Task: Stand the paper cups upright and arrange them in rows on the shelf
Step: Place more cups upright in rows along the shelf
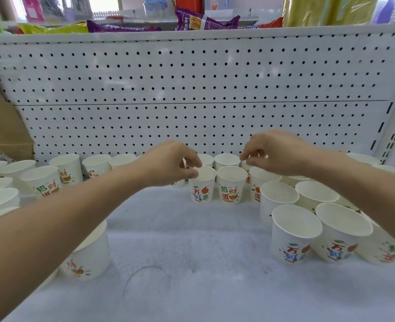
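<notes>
Several white paper cups with colourful print stand upright on the white shelf (191, 240). My left hand (168, 165) reaches to the back and pinches the rim of a cup (202, 189) in the second row. Beside that cup stands another printed cup (230, 185). My right hand (276, 153) hovers with its fingers curled toward the thumb, just above the rim of a cup (258, 182) on the right; nothing shows between its fingers. A back row of cups (226, 160) lines the pegboard, partly hidden by both hands.
A white pegboard (191, 89) closes the back of the shelf. Cups cluster at the left (40, 180) and at the right front (294, 233). A cardboard box (3, 126) stands at the far left. Snack bags (205, 19) lie on the shelf above.
</notes>
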`<state>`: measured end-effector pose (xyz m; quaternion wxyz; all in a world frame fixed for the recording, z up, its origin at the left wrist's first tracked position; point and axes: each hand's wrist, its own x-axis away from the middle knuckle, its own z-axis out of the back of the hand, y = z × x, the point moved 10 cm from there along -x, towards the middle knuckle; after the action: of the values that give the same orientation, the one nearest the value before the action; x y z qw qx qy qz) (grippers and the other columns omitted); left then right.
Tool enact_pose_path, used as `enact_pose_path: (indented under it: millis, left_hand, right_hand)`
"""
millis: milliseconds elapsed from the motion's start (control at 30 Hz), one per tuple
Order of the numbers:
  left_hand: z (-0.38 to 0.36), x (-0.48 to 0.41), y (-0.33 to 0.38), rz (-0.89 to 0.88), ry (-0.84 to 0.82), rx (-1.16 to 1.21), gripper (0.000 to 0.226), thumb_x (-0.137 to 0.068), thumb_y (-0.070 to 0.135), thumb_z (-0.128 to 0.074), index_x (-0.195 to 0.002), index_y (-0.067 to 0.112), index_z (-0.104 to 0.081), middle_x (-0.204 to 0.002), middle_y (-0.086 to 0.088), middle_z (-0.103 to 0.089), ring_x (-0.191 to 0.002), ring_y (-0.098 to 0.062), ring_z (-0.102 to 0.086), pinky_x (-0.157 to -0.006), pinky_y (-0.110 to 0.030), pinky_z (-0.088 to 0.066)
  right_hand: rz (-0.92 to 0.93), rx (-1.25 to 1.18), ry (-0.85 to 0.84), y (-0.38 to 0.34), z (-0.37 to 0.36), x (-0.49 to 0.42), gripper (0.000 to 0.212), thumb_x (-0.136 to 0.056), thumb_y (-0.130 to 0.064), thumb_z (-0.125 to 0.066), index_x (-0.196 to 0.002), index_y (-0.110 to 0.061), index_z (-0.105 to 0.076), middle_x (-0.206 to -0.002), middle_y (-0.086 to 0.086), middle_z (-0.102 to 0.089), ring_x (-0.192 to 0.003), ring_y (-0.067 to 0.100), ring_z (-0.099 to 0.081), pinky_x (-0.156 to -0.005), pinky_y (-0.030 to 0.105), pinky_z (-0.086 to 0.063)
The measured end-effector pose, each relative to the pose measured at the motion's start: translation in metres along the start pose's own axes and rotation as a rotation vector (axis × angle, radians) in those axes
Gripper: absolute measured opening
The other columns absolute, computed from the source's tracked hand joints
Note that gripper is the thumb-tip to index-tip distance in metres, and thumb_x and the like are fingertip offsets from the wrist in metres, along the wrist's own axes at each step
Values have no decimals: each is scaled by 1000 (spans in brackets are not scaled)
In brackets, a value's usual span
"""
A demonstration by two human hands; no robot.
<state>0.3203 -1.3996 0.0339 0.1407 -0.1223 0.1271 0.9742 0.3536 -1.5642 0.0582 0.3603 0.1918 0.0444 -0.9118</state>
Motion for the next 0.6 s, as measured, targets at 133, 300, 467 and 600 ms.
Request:
enact_pose_path:
  millis: [133, 300, 467, 600]
  left_hand:
    - [-13, 7, -4, 63, -78, 4, 32, -88, 34, -66, -119, 26, -65, -114, 8, -65, -101, -6, -59, -87, -26, -48]
    - [-32, 12, -13, 177, -126, 37, 59, -85, 38, -69, -138, 21, -49, -130, 4, -56, -113, -13, -55, -93, -30, -46]
    - [-40, 13, -20, 213, -134, 103, 62, -81, 40, -73, -135, 20, -52, -128, 4, -58, -114, -9, -55, -100, -32, -45]
    - [-38, 13, -18, 202, -115, 101, 60, -81, 37, -74, -135, 19, -52, -129, 3, -58, -115, -11, -55, -99, -31, -45]
  right_hand:
    - [74, 64, -63, -18, -21, -2, 18, -90, -38, -61, -107, -35, -67, -97, -13, -58, -88, 6, -49, -71, 24, -26]
    - [-17, 9, -79, -8, -29, -6, 38, -84, -51, -64, -118, -36, -61, -117, -12, -60, -107, 10, -50, -82, 26, -30]
    - [-6, -9, -154, -9, -38, -4, 26, -82, -48, -67, -106, -38, -67, -118, -12, -59, -108, 11, -49, -92, 33, -36]
    - [18, -5, -148, -12, -39, -3, 13, -84, -42, -66, -95, -36, -71, -108, -12, -61, -103, 11, -50, -87, 32, -37]
